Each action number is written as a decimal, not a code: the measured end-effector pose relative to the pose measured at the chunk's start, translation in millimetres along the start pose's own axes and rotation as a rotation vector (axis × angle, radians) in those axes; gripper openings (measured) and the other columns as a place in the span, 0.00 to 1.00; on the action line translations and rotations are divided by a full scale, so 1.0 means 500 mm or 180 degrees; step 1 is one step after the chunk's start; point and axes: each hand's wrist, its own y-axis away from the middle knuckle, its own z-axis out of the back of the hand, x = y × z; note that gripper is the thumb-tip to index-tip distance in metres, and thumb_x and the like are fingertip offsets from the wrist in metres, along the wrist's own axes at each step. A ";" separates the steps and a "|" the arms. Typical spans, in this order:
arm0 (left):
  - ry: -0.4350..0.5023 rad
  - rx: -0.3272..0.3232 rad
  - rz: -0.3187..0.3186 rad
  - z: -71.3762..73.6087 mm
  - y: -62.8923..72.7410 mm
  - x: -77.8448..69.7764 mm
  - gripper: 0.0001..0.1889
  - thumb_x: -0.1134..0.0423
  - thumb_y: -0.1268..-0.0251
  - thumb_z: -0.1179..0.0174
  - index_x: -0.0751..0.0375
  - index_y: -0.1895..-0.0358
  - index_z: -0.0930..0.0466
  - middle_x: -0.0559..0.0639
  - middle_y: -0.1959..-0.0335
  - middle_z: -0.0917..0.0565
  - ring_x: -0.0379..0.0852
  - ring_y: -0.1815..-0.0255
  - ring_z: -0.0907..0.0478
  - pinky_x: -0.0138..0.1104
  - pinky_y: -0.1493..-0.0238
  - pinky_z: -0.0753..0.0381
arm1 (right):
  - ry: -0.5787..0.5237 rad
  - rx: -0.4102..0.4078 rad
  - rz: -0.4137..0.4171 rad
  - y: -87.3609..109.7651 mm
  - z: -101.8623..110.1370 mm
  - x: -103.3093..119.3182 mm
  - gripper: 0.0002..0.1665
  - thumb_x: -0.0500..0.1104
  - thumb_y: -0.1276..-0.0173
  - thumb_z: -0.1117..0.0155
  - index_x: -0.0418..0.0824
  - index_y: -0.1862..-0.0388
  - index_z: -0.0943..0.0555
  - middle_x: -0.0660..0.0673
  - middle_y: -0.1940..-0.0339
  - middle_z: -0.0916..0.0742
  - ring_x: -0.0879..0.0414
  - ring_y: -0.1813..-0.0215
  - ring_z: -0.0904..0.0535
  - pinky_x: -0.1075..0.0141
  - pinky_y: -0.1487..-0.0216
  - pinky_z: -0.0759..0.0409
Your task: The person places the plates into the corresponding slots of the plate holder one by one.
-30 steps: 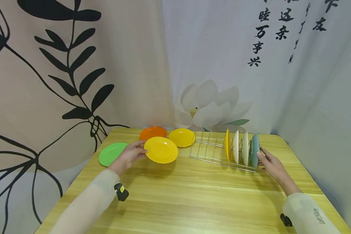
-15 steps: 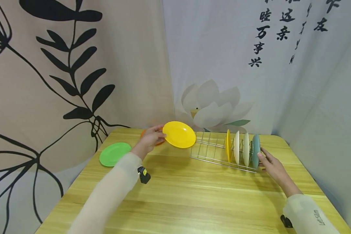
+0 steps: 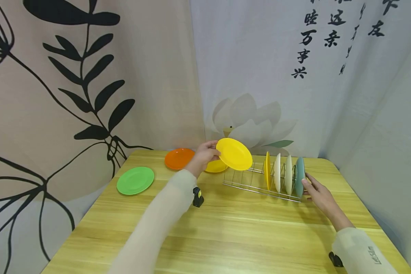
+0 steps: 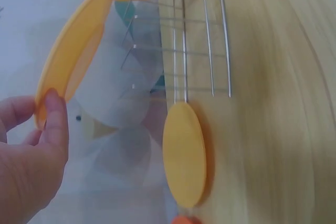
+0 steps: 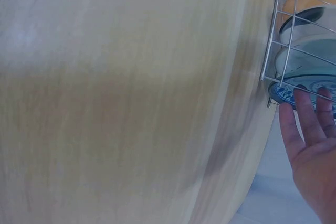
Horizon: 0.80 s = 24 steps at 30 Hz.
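Note:
My left hand [image 3: 203,156] pinches the rim of a yellow plate [image 3: 234,154], tilted and raised over the left part of a wire dish rack [image 3: 241,179]. In the left wrist view, thumb and fingers grip the edge of this plate [image 4: 73,51]. Upright in the right half of the rack stand another yellow plate [image 3: 267,171], a white plate [image 3: 277,173], a pale green plate [image 3: 287,175] and a blue plate [image 3: 299,178]. My right hand [image 3: 320,194] touches the blue plate's outer side at the rack's right end; in the right wrist view its fingers [image 5: 310,124] extend against the patterned underside.
A third yellow plate [image 3: 216,166] lies on the wooden table [image 3: 226,236] left of the rack, partly hidden by the left hand and raised plate. An orange plate [image 3: 179,158] and a green plate [image 3: 135,180] lie farther left. A printed curtain [image 3: 164,76] hangs behind.
My left hand has carried the yellow plate rightward and up, from beside the green plate to over the rack's left end. My right hand has stayed at the blue plate.

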 end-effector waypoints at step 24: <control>-0.0217 0.0159 -0.0409 -0.164 -0.015 0.003 0.23 0.76 0.34 0.39 0.71 0.36 0.26 0.62 0.50 0.19 0.53 0.56 0.18 0.44 0.48 0.17 | -0.0046 -0.0017 0.0008 0.001 0.001 0.000 0.44 0.63 0.19 0.64 0.38 0.18 0.57 0.20 0.36 0.27 0.32 0.42 0.23 0.45 0.49 0.19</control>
